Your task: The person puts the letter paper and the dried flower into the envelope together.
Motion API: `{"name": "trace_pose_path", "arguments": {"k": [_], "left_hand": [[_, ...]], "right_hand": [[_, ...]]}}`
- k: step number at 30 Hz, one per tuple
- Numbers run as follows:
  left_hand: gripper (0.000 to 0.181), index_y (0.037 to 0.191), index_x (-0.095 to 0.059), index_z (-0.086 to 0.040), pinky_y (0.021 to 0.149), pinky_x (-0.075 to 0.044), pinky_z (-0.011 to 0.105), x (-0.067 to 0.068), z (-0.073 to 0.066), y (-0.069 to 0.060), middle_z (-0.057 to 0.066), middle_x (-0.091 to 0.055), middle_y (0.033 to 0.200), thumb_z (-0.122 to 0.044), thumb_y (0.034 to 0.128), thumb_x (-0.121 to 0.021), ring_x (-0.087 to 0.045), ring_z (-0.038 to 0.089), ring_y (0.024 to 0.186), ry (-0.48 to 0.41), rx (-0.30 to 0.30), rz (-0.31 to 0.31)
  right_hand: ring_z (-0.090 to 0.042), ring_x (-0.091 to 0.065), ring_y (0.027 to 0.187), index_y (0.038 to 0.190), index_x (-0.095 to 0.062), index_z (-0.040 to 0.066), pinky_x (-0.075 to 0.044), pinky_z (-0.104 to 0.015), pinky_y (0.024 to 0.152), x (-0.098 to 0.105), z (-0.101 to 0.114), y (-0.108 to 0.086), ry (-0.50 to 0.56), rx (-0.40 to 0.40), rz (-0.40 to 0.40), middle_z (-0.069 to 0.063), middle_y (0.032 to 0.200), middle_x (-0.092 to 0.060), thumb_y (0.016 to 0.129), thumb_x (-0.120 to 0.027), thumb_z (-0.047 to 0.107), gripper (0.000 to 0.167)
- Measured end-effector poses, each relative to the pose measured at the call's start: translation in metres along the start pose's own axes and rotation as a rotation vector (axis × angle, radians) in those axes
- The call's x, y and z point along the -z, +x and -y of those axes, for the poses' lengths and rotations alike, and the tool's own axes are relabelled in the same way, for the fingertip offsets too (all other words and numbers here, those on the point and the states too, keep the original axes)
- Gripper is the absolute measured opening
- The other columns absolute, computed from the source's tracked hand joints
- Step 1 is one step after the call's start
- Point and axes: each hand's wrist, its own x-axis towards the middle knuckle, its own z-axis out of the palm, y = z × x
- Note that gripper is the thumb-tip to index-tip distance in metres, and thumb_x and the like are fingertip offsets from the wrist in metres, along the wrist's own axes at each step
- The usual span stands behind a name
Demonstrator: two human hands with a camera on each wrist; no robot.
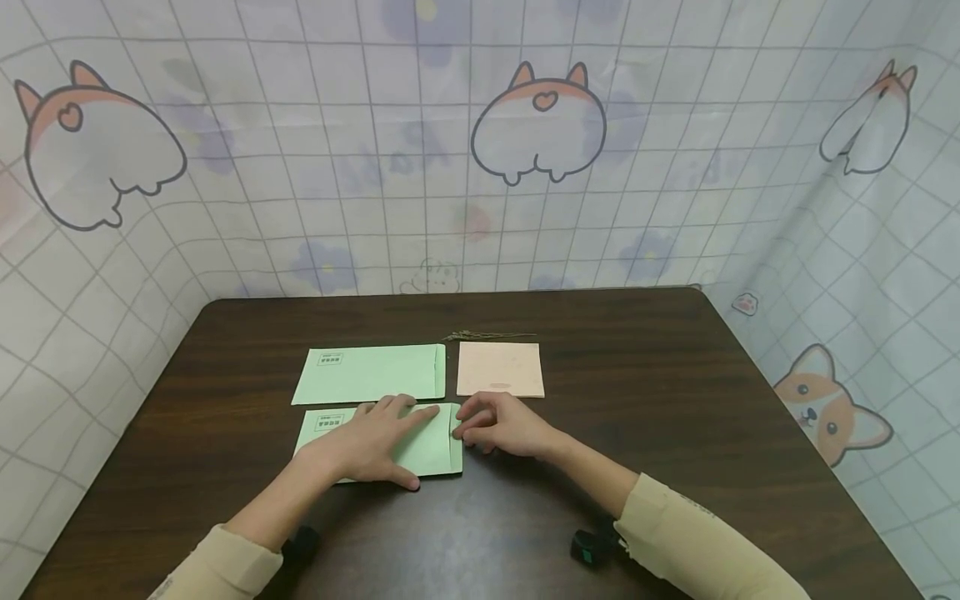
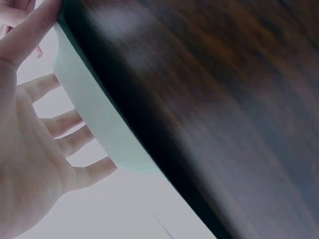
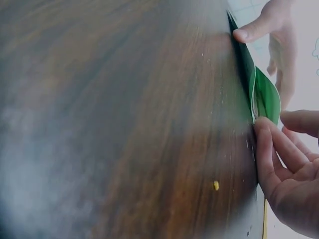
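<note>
A light green envelope with small dark print lies near the middle of the table. My left hand rests on it with fingers spread, the thumb by its near edge. At the flap end, my right hand pinches the envelope's edge with bent fingers and thumb. In the right wrist view the envelope's mouth bulges apart, showing a darker green inside. Whether anything lies within cannot be seen. Just beyond lies a second green envelope, flat, its flap toward the right.
Right of the far envelope lies a pale peach paper piece, with a thin dried sprig along its far edge. A small black object sits near my right sleeve. A patterned cloth surrounds the dark wooden table.
</note>
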Motion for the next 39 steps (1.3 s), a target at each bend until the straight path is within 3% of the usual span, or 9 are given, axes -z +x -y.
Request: {"name": "trace_pose_path", "arguments": {"k": [16, 22, 25, 29, 33, 39], "left_hand": [[0.101, 0.159, -0.04, -0.019, 0.103, -0.036, 0.064, -0.001, 0.001, 0.0, 0.018, -0.041, 0.15, -0.059, 0.0776, -0.085, -0.041, 0.039, 0.136, 0.002, 0.023, 0.018], [0.104, 0.159, -0.04, -0.018, 0.104, -0.034, 0.064, 0.0, 0.002, -0.003, 0.019, -0.041, 0.151, -0.061, 0.0755, -0.085, -0.039, 0.039, 0.138, 0.008, 0.0, -0.004], [0.103, 0.158, -0.042, -0.017, 0.105, -0.033, 0.065, 0.0, 0.004, -0.004, 0.02, -0.039, 0.152, -0.064, 0.0763, -0.083, -0.038, 0.038, 0.14, -0.019, -0.008, -0.025], [0.09, 0.157, -0.044, -0.019, 0.107, -0.032, 0.065, 0.002, 0.012, -0.003, 0.017, -0.039, 0.154, -0.065, 0.0859, -0.073, -0.037, 0.035, 0.142, -0.055, -0.001, -0.063], [0.071, 0.153, -0.05, -0.018, 0.105, -0.033, 0.065, 0.006, 0.025, 0.002, 0.016, -0.042, 0.153, -0.054, 0.0954, -0.069, -0.039, 0.034, 0.141, -0.087, -0.002, -0.136], [0.059, 0.149, -0.054, -0.012, 0.102, -0.033, 0.068, 0.016, 0.048, 0.009, 0.019, -0.044, 0.15, -0.039, 0.0988, -0.07, -0.042, 0.037, 0.139, -0.081, 0.02, -0.224]], "right_hand": [[-0.023, -0.072, 0.098, 0.126, -0.062, 0.0, -0.057, -0.035, 0.069, -0.001, 0.004, 0.0, 0.004, 0.0, 0.072, -0.009, 0.112, -0.075, 0.099, -0.067, 0.004, 0.028], [-0.026, -0.071, 0.097, 0.125, -0.062, -0.001, -0.058, -0.036, 0.073, 0.004, -0.001, 0.0, 0.004, 0.009, 0.079, -0.011, 0.115, -0.075, 0.101, -0.066, 0.006, 0.026], [-0.028, -0.071, 0.095, 0.124, -0.063, -0.001, -0.059, -0.037, 0.073, 0.006, -0.003, 0.0, 0.018, 0.011, 0.072, -0.013, 0.114, -0.074, 0.101, -0.066, 0.006, 0.024], [-0.031, -0.072, 0.094, 0.122, -0.063, -0.003, -0.06, -0.04, 0.073, 0.009, -0.002, 0.0, 0.031, 0.021, 0.059, -0.016, 0.112, -0.073, 0.101, -0.065, 0.005, 0.022], [-0.032, -0.072, 0.093, 0.119, -0.065, -0.004, -0.061, -0.041, 0.075, 0.015, -0.001, 0.002, 0.042, 0.027, 0.034, -0.019, 0.109, -0.073, 0.102, -0.063, 0.005, 0.02], [-0.033, -0.071, 0.095, 0.119, -0.064, -0.008, -0.06, -0.043, 0.079, 0.026, 0.003, 0.01, 0.074, 0.049, -0.007, -0.025, 0.11, -0.071, 0.102, -0.062, 0.004, 0.021]]}}
